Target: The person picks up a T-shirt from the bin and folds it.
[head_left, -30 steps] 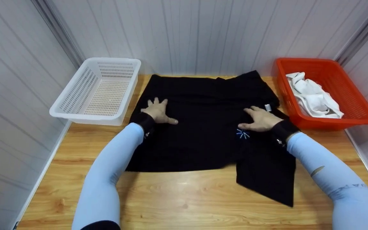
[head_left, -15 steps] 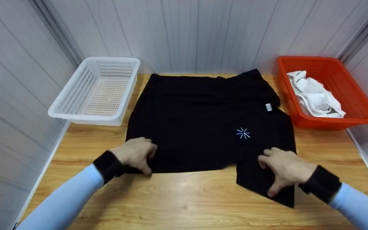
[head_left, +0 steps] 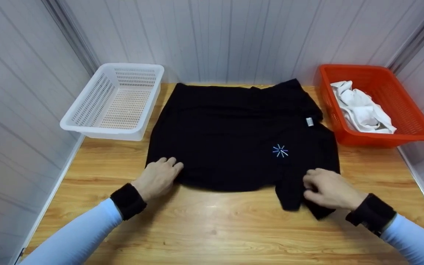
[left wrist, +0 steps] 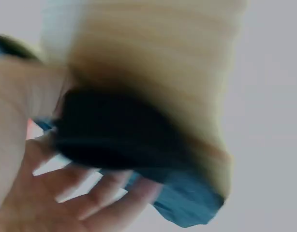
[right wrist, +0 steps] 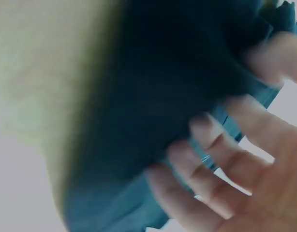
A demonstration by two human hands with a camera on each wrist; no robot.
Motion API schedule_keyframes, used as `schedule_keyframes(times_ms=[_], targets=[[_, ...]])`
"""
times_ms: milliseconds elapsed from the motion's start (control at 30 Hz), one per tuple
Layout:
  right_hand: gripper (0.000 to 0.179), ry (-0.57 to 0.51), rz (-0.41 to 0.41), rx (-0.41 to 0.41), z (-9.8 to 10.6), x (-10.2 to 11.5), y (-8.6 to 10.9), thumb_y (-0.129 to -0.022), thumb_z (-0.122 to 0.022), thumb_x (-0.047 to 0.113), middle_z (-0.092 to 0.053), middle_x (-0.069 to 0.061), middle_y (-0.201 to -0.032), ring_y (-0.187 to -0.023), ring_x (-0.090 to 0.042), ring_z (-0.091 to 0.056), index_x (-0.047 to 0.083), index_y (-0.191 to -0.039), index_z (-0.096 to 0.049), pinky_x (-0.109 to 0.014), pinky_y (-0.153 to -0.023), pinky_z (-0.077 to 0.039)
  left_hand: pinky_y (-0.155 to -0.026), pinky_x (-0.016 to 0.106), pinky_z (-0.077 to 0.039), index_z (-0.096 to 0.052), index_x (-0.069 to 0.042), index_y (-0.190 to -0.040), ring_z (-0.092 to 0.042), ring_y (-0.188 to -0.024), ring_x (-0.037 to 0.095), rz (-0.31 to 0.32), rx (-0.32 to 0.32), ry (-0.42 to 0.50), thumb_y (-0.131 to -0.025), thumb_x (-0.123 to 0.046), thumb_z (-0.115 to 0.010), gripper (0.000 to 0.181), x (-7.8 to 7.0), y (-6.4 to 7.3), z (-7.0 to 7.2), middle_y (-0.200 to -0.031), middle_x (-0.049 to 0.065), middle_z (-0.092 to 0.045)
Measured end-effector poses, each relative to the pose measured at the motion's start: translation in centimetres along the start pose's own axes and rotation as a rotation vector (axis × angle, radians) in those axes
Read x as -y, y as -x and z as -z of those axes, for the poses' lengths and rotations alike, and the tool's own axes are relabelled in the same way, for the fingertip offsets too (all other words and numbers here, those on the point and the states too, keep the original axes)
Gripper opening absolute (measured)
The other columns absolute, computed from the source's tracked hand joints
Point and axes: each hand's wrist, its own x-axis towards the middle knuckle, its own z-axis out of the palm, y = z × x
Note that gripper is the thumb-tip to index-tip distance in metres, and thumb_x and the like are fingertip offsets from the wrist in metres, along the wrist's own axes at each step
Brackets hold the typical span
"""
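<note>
A black shirt [head_left: 226,140] lies spread over the table, with a small white tag [head_left: 309,122] at its right and a starburst mark [head_left: 280,150] on the cloth. My left hand [head_left: 159,176] pinches its near left corner, where the edge curves up. On the near right, my right hand [head_left: 329,189] grips the sleeve part, which is bunched into two hanging points. In the left wrist view, a fold of the shirt [left wrist: 114,130] sits between thumb and fingers. The right wrist view is blurred; dark cloth [right wrist: 153,96] lies against the curled fingertips [right wrist: 180,152].
A white plastic basket [head_left: 149,110] stands at the back left, with nothing in it. At the back right, a red basket [head_left: 414,114] holds a crumpled white cloth [head_left: 361,110]. Pale panel walls [head_left: 212,40] close off the wooden table [head_left: 212,235] at the back and sides.
Both hands came from lying flat on the shirt to its near edge. Now they grip it; the near edge and sleeve are drawn in and lifted slightly.
</note>
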Motion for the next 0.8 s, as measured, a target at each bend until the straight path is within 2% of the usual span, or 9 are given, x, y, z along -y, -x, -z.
schedule_keyframes(times_ms=[167,233,333,433,500,567,667,700,800], targets=[[0.024,-0.425,-0.055,-0.164,0.4,-1.6,0.0,-0.089,-0.073,-0.010,-0.069,0.008,-0.082,-0.074,0.005,-0.057,0.013,-0.093,-0.069,-0.016,-0.064,-0.045,-0.056,0.043,-0.061,-0.068,-0.008,-0.101,-0.069,-0.068,0.027,0.022,-0.114,0.155,-0.092,0.000,-0.072,0.013,1.5,0.0,-0.2,-0.082,0.008,-0.072],[0.024,-0.501,-0.055,-0.188,0.5,-1.8,0.0,-0.093,-0.068,-0.016,-0.068,0.003,-0.086,-0.074,0.004,-0.053,0.007,-0.101,-0.069,-0.018,-0.063,-0.042,-0.052,0.041,-0.058,-0.065,-0.007,-0.106,-0.064,-0.062,0.022,0.039,-0.177,0.189,-0.092,-0.001,-0.073,0.017,2.2,-0.1,0.0,-0.075,0.005,-0.068],[0.027,-0.481,-0.030,-0.192,0.6,-1.6,0.2,-0.098,-0.062,-0.019,-0.069,0.000,-0.094,-0.075,0.005,-0.051,0.004,-0.110,-0.070,-0.018,-0.064,-0.041,-0.044,0.032,-0.047,-0.061,-0.006,-0.111,-0.047,-0.054,0.012,0.069,-0.223,0.212,-0.096,-0.006,-0.070,0.018,2.9,-0.3,0.4,-0.065,-0.003,-0.050],[0.025,-0.428,0.003,-0.131,0.6,-1.2,0.2,-0.102,-0.065,-0.014,-0.076,-0.003,-0.103,-0.082,0.003,-0.059,0.006,-0.116,-0.072,-0.014,-0.071,-0.047,-0.045,0.029,-0.043,-0.061,-0.008,-0.114,-0.042,-0.054,0.009,0.074,-0.159,0.253,-0.103,-0.025,-0.075,0.024,3.2,-0.6,0.9,-0.063,-0.007,-0.044],[0.020,-0.412,0.007,-0.044,1.0,-0.9,0.3,-0.101,-0.078,0.000,-0.081,-0.005,-0.109,-0.090,0.001,-0.066,0.008,-0.119,-0.074,-0.014,-0.079,-0.053,-0.049,0.031,-0.050,-0.065,-0.010,-0.111,-0.053,-0.057,0.011,0.077,-0.072,0.294,-0.102,-0.039,-0.081,0.034,3.2,-0.4,1.2,-0.066,-0.005,-0.055],[0.035,-0.392,0.016,0.045,1.5,-0.8,0.4,-0.091,-0.094,0.017,-0.084,-0.006,-0.115,-0.100,-0.002,-0.072,0.008,-0.121,-0.078,-0.016,-0.087,-0.058,-0.060,0.039,-0.061,-0.070,-0.012,-0.108,-0.068,-0.067,0.017,0.073,0.015,0.330,-0.098,-0.042,-0.087,0.036,3.4,0.0,1.6,-0.076,-0.001,-0.071],[0.052,-0.349,0.057,0.146,2.4,-0.8,0.6,-0.074,-0.106,0.032,-0.085,-0.001,-0.108,-0.098,0.002,-0.069,0.010,-0.114,-0.082,-0.016,-0.085,-0.057,-0.077,0.048,-0.068,-0.079,-0.010,-0.103,-0.079,-0.085,0.027,0.061,0.116,0.385,-0.096,-0.019,-0.087,0.014,3.7,1.0,2.4,-0.093,0.006,-0.082],[0.047,-0.350,0.083,0.167,2.6,-0.9,0.5,-0.075,-0.106,0.032,-0.083,0.002,-0.101,-0.093,0.004,-0.067,0.011,-0.110,-0.082,-0.015,-0.081,-0.056,-0.080,0.049,-0.069,-0.081,-0.010,-0.103,-0.080,-0.089,0.029,0.065,0.144,0.410,-0.095,-0.011,-0.084,0.009,3.9,1.3,2.8,-0.096,0.007,-0.084],[0.026,-0.343,0.145,0.186,3.8,-1.3,0.1,-0.085,-0.099,0.026,-0.073,0.011,-0.085,-0.078,0.009,-0.054,0.015,-0.099,-0.081,-0.014,-0.070,-0.049,-0.086,0.053,-0.069,-0.083,-0.006,-0.106,-0.082,-0.093,0.034,0.114,0.168,0.461,-0.091,0.003,-0.076,0.019,4.3,1.6,4.1,-0.101,0.012,-0.085]])
